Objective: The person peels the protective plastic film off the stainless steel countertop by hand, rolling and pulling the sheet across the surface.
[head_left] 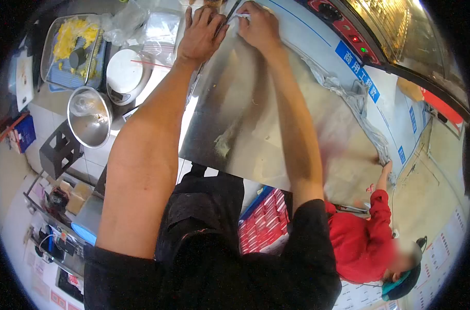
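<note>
As we stretch across the counter, our right hand pinches white material

Both our hands are at the far left corner; our left hand bends its fingers by the left edge, and we cannot tell whether it grasps anything. A crumpled sheet runs along the far edge, where a co-worker's hand meets it near the right end.

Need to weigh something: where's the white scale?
In the head view, the white scale sits at upper left, beyond the metal bowl, between the food tray and the person's left forearm.
</note>
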`<state>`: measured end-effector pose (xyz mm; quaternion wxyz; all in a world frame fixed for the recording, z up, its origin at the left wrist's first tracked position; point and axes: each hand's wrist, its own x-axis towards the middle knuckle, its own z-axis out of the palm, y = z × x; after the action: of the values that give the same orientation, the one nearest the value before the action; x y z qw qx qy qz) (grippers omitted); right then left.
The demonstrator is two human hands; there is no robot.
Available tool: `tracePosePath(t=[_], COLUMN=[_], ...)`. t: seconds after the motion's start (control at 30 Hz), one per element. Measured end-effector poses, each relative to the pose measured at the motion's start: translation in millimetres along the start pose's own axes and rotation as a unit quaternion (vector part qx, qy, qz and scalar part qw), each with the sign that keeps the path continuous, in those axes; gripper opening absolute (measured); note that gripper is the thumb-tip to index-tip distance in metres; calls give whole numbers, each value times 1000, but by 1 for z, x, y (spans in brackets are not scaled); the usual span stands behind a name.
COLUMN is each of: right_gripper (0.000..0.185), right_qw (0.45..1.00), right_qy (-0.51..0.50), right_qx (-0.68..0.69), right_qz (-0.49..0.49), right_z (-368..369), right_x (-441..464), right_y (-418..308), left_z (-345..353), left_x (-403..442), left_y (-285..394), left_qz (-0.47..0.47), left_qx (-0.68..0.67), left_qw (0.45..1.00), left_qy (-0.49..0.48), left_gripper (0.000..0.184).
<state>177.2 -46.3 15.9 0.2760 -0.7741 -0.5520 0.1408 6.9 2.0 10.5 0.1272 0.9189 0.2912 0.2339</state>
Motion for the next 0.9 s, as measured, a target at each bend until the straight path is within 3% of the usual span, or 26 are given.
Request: tracePosePath(t=[0.07, 0.1, 0.17, 0.3, 0.37, 0.4, 0.43, 0.5, 0.73, 0.8, 0.9], right_gripper=[24, 24, 26, 26, 20, 18, 18, 15, 13, 11, 11], right_qw=[986, 986, 974, 962, 944, 965, 963, 972, 989, 994, 991], right_qy=[-75, -79, -88, -31, -104, -162, -169, 16, 46, 89, 131], right_qx=[110, 112, 8, -9, 7, 0, -2, -41, -20, -46, -26], right_qz=[-101, -97, -210, -273, -313, -207, -210, -229, -136, -41, 12], right_z=[-25, -29, -38, 13, 1, -24, -14, 1, 16, 29, 23], right_x=[1, -2, -3, 16, 26, 21, 18, 4, -4, 5, 28], right_y=[-4, -8, -16, 27, 25, -8, -9, -8, -16, -10, -6], left_z=[-9, -9, -8, -5, -4, -3, -3, -6, -8, -7, -7], left_x=[4, 4, 7, 6, 2, 1, 2, 2, 2, 1, 3], left_y=[2, 3, 7, 3, 0, 0, 0, 2, 1, 4, -1], left_qz=[3, 2, 2, 6, -15, -15, -14, -15, 0, 4, -32], left_qx=[-4, -8, -16, 10, 33, 37, 39, 33, 22, 28, -11], left_qw=[1000, 1000, 1000, 1000, 999, 999, 999, 999, 999, 999, 997], left_qy=[-12, -15, -14, -4, -22, -21, -17, -33, -26, -46, -62], left_gripper=[31, 30, 28, 30, 31, 31, 32, 32, 33, 34, 34])
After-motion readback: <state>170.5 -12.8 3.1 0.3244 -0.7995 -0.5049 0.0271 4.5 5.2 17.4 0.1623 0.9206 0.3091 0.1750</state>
